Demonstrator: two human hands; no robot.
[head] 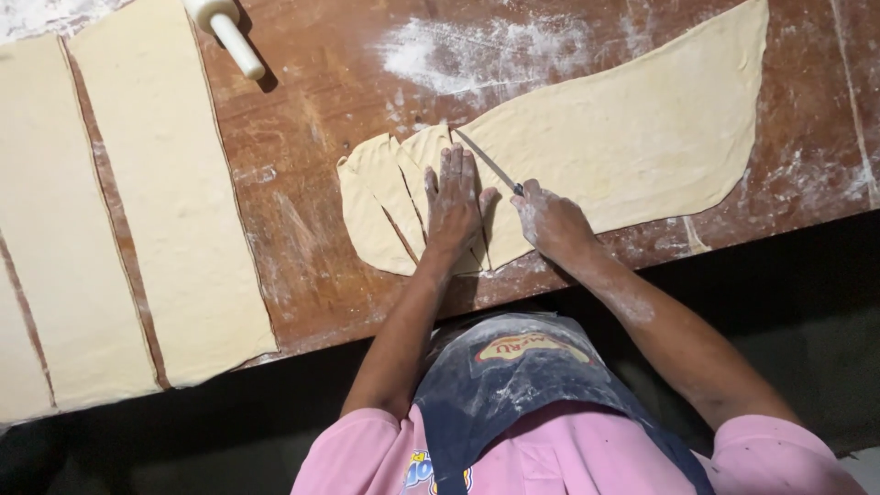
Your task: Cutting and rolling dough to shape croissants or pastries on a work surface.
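Observation:
A long sheet of rolled dough [632,137] lies across the floured wooden table [312,119]. Its left end is cut into several narrow wedge-shaped pieces [378,203]. My left hand [453,200] presses flat on a cut piece, fingers pointing away from me. My right hand [550,220] grips a knife [488,161]; the thin blade slants up and left across the dough, right beside my left fingertips.
Wide strips of pale dough [156,183] lie side by side on the left of the table. A white rolling pin [225,31] rests at the top edge. Flour dusts the wood [477,50]. The table's near edge runs just below my hands.

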